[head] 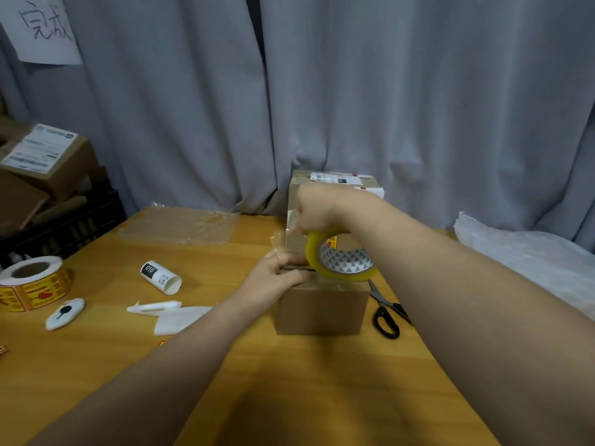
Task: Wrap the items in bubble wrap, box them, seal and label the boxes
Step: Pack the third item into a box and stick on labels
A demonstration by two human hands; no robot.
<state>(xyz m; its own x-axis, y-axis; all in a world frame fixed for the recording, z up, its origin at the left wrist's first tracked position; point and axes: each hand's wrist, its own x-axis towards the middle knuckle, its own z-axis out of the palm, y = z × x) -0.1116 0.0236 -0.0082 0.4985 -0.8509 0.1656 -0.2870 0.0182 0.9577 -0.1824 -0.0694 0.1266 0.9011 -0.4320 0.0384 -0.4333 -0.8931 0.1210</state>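
Wooden table (289, 381), tape roll (341, 260) over box (322, 312)

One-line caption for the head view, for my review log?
Right hand holds a tape roll over a small cardboard box while the left hand pinches the tape end at the box top.

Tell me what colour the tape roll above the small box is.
The tape roll is yellow, its inner core white with dark triangles; the head view shows it.
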